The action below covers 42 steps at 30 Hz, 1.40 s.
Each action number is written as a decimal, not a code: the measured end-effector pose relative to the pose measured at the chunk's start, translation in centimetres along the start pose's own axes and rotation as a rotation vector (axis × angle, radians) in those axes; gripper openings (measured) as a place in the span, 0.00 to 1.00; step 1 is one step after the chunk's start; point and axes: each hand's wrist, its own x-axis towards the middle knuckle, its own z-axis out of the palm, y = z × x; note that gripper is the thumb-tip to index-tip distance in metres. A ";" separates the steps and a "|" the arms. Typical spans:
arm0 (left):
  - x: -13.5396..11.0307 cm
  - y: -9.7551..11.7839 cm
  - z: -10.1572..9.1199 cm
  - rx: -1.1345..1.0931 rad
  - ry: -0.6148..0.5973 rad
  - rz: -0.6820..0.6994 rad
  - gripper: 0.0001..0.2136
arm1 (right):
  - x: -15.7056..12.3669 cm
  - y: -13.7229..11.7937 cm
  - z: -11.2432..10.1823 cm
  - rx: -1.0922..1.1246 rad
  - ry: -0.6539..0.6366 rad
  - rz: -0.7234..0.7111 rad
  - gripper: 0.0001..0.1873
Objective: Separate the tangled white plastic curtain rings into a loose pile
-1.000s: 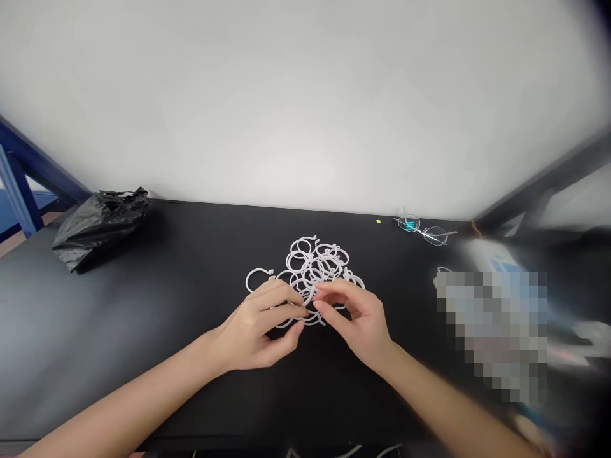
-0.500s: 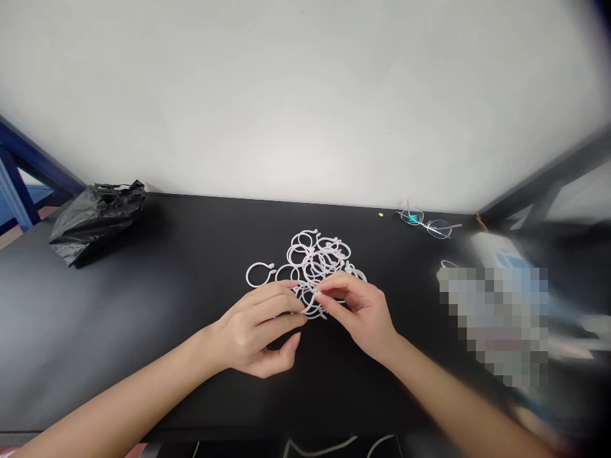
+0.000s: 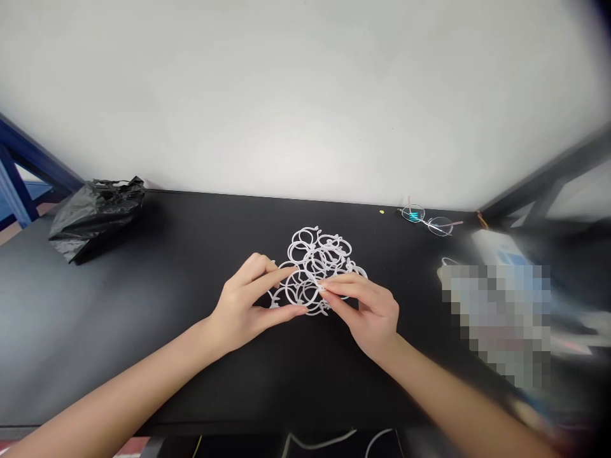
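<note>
Several thin white plastic curtain rings (image 3: 329, 252) with small clasps lie in a tangled pile on the black tabletop (image 3: 200, 254). My right hand (image 3: 370, 312) pinches the clasp end of one ring (image 3: 286, 291) at the near side of the pile, thumb against fingertips. My left hand (image 3: 248, 305) spans the same ring from the left, with a finger at its upper edge and the thumb at its lower edge. Parts of other rings show just behind my left fingers. The fingertips of my right hand hide the clasp itself.
A crumpled black plastic bag (image 3: 95, 219) sits at the far left. Wire-framed glasses (image 3: 440, 226) lie at the back right, beside a small yellow speck (image 3: 382, 212). To the right are a white-and-blue box (image 3: 494, 248) and a pixelated item (image 3: 501, 324). A pale wall (image 3: 286, 95) rises behind.
My left hand has turned, moving its thumb and finger apart around the ring. My right hand keeps its pinch and has shifted slightly. The ring now shows more fully between the hands.
</note>
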 end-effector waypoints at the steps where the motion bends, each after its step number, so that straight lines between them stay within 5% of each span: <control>1: -0.1 -0.1 0.0 0.062 0.027 0.060 0.20 | 0.0 0.1 -0.1 -0.007 -0.008 -0.017 0.16; 4: -0.1 -0.4 0.1 0.183 0.076 0.189 0.23 | -0.1 0.4 -0.2 -0.005 -0.037 -0.038 0.17; 13: 0.1 -0.5 0.1 0.212 0.138 0.284 0.18 | -0.1 -0.1 0.1 0.070 -0.020 -0.017 0.14; 24: 0.1 -0.1 0.4 0.103 0.138 0.212 0.18 | 0.1 -0.5 0.1 0.040 -0.024 -0.002 0.11; 27: 0.5 -1.1 -0.1 0.156 0.115 0.189 0.17 | 0.1 0.0 -0.4 0.044 -0.048 0.072 0.18; 29: 0.7 -2.3 -0.8 0.246 0.115 0.120 0.15 | 0.2 0.5 -0.9 0.059 -0.029 0.149 0.24; 33: 0.6 -6.0 -2.7 0.490 0.112 -0.146 0.13 | 0.6 1.2 -1.8 0.074 0.077 0.216 0.18; 37: -0.1 -9.1 -4.5 0.682 -0.074 -0.417 0.17 | 0.7 1.6 -2.0 0.015 0.120 0.207 0.14; 42: -0.2 -9.7 -5.9 0.750 -0.323 -0.627 0.19 | 0.6 1.8 -1.7 -0.030 0.114 0.185 0.11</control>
